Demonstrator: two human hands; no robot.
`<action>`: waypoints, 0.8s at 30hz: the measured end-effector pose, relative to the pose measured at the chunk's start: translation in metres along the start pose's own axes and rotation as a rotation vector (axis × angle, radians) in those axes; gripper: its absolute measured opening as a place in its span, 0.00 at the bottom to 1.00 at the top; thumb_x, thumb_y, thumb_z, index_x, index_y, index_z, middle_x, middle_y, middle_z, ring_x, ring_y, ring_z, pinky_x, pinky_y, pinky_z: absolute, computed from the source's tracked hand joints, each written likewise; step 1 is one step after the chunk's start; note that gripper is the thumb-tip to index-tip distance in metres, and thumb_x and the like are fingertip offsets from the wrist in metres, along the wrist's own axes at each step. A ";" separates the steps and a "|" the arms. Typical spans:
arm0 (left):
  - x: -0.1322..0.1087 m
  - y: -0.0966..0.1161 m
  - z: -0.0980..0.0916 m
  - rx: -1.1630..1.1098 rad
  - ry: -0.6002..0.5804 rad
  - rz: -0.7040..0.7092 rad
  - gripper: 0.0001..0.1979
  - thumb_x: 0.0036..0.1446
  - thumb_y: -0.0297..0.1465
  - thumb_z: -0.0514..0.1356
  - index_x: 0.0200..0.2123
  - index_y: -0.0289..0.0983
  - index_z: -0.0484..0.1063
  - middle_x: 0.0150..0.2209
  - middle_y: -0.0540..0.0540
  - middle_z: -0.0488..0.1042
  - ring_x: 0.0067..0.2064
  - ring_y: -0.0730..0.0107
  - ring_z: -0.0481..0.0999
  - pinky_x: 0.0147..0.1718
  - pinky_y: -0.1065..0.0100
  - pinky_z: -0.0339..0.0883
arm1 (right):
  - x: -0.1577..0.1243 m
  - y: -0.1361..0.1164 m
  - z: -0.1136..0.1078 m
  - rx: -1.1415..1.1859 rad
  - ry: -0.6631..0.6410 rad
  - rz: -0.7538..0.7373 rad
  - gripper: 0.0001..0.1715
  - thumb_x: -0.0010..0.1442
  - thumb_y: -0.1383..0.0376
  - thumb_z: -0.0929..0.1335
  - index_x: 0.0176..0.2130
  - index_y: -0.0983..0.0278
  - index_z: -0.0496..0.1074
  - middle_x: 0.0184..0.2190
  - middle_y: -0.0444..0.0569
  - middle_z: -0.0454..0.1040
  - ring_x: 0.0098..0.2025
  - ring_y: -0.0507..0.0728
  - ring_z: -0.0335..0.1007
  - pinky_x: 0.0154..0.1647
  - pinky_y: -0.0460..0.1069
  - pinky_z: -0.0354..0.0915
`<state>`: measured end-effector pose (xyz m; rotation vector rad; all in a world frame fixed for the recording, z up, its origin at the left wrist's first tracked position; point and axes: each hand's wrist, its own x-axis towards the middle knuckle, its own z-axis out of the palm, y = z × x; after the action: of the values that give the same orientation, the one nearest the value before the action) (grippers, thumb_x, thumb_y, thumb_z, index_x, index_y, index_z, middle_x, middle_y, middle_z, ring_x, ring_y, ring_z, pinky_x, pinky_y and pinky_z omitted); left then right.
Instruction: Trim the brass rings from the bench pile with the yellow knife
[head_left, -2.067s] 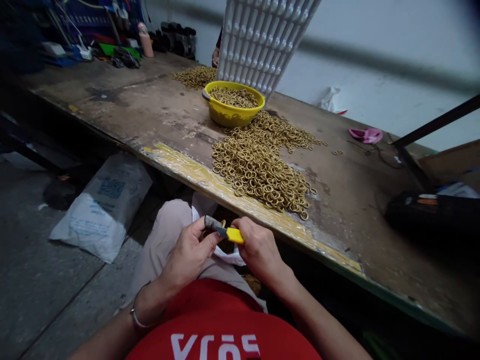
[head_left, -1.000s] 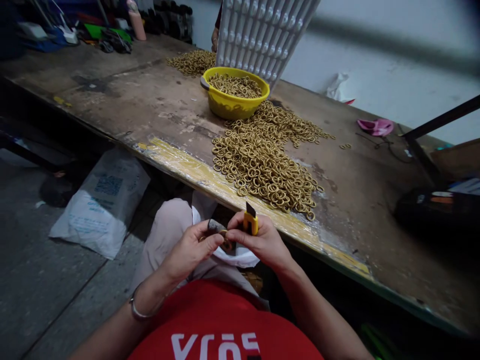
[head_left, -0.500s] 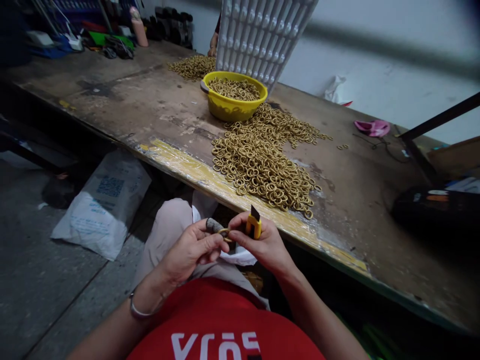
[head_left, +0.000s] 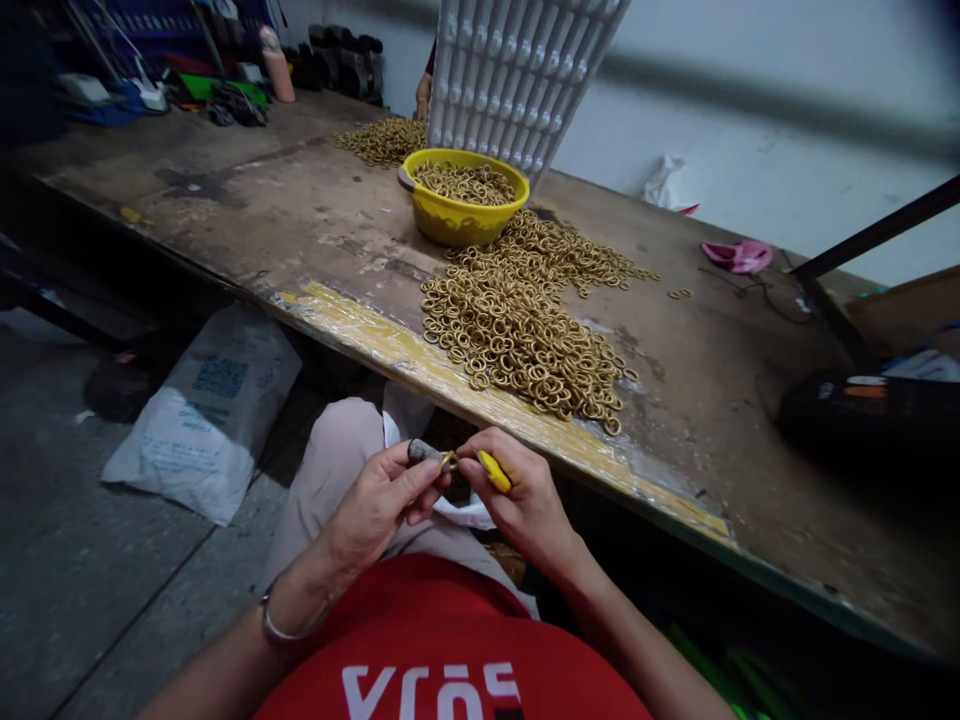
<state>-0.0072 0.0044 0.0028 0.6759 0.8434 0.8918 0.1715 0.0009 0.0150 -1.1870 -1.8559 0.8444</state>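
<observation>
Over my lap, my left hand [head_left: 394, 490] pinches a brass-coloured ring [head_left: 448, 461] between thumb and a forefinger wrapped in grey. My right hand [head_left: 517, 490] is closed around a small yellow-handled knife [head_left: 494, 471]; its blade is hidden from this angle. The right fingertips meet the ring at its right side. Just beyond my hands, a large heap of similar rings [head_left: 517, 330] spreads over the table [head_left: 300, 220]. Behind the heap stands a yellow basin [head_left: 465, 222] filled with more rings.
A ribbed translucent panel [head_left: 517, 80] rises behind the basin, with a person's hand [head_left: 422, 97] and another ring pile [head_left: 384, 141] beside it. A black bag [head_left: 862, 430] and pink cloth [head_left: 739, 256] lie at right. A white sack [head_left: 210, 420] rests on the floor at left.
My right hand has turned the knife, so its upright blade no longer shows and the yellow handle lies tilted. The ring in my left hand has turned more edge-on.
</observation>
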 end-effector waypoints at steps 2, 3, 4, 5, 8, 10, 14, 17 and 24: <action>0.001 -0.001 0.000 -0.011 0.007 0.008 0.16 0.48 0.39 0.69 0.29 0.33 0.71 0.25 0.49 0.72 0.21 0.81 0.61 0.18 0.76 0.51 | -0.001 0.001 0.000 -0.066 -0.013 -0.007 0.08 0.61 0.71 0.64 0.39 0.61 0.70 0.34 0.48 0.72 0.35 0.54 0.69 0.37 0.48 0.64; 0.001 -0.002 -0.001 -0.012 0.007 0.013 0.16 0.47 0.39 0.70 0.29 0.33 0.71 0.24 0.50 0.71 0.20 0.81 0.60 0.18 0.76 0.51 | -0.002 0.002 0.000 -0.106 -0.019 -0.011 0.09 0.60 0.72 0.63 0.40 0.61 0.70 0.34 0.48 0.72 0.35 0.54 0.69 0.36 0.48 0.63; 0.002 -0.003 -0.001 -0.008 0.006 0.019 0.16 0.47 0.39 0.70 0.28 0.33 0.71 0.23 0.51 0.69 0.20 0.82 0.59 0.18 0.76 0.51 | -0.002 0.003 0.000 -0.151 -0.027 -0.019 0.11 0.59 0.73 0.63 0.40 0.62 0.70 0.33 0.48 0.72 0.34 0.54 0.68 0.35 0.47 0.63; 0.002 -0.004 -0.003 0.000 0.004 0.027 0.16 0.47 0.39 0.70 0.28 0.34 0.71 0.22 0.53 0.68 0.20 0.82 0.58 0.18 0.76 0.51 | -0.002 0.004 0.000 -0.198 -0.037 -0.027 0.12 0.58 0.74 0.63 0.40 0.62 0.70 0.33 0.48 0.72 0.33 0.54 0.68 0.34 0.47 0.63; 0.004 -0.008 -0.005 0.040 0.011 0.057 0.15 0.49 0.38 0.69 0.31 0.34 0.71 0.21 0.54 0.66 0.20 0.83 0.57 0.18 0.77 0.50 | -0.003 0.007 0.001 -0.330 -0.090 -0.032 0.13 0.55 0.75 0.62 0.40 0.64 0.69 0.32 0.49 0.72 0.32 0.54 0.68 0.32 0.47 0.62; 0.005 -0.010 -0.006 0.071 0.025 0.070 0.14 0.50 0.38 0.69 0.32 0.34 0.71 0.21 0.55 0.65 0.20 0.82 0.56 0.19 0.76 0.49 | -0.004 0.007 0.002 -0.405 -0.125 -0.014 0.14 0.54 0.76 0.63 0.39 0.64 0.69 0.33 0.50 0.72 0.32 0.55 0.68 0.32 0.47 0.62; 0.006 -0.010 -0.005 0.189 0.033 0.112 0.13 0.52 0.38 0.67 0.32 0.35 0.71 0.21 0.55 0.63 0.21 0.80 0.57 0.20 0.75 0.51 | -0.002 0.007 0.006 -0.554 -0.169 0.044 0.14 0.54 0.77 0.63 0.40 0.65 0.69 0.34 0.50 0.74 0.33 0.55 0.70 0.32 0.47 0.60; 0.002 -0.003 -0.004 0.291 0.018 0.176 0.09 0.55 0.36 0.65 0.33 0.35 0.72 0.26 0.53 0.68 0.26 0.78 0.61 0.25 0.75 0.57 | 0.006 0.014 0.002 -0.714 -0.230 0.138 0.14 0.56 0.76 0.63 0.41 0.64 0.70 0.35 0.51 0.76 0.33 0.56 0.71 0.31 0.47 0.57; -0.002 0.003 -0.012 0.262 -0.076 0.109 0.13 0.55 0.39 0.64 0.31 0.34 0.70 0.26 0.51 0.67 0.26 0.78 0.60 0.23 0.75 0.55 | 0.038 0.051 -0.028 -0.939 -0.106 0.401 0.14 0.56 0.77 0.62 0.39 0.65 0.71 0.35 0.51 0.76 0.37 0.57 0.71 0.33 0.47 0.55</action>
<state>-0.0190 0.0054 -0.0003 0.9862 0.8698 0.8542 0.2068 0.0573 -0.0041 -2.1648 -2.2055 0.1799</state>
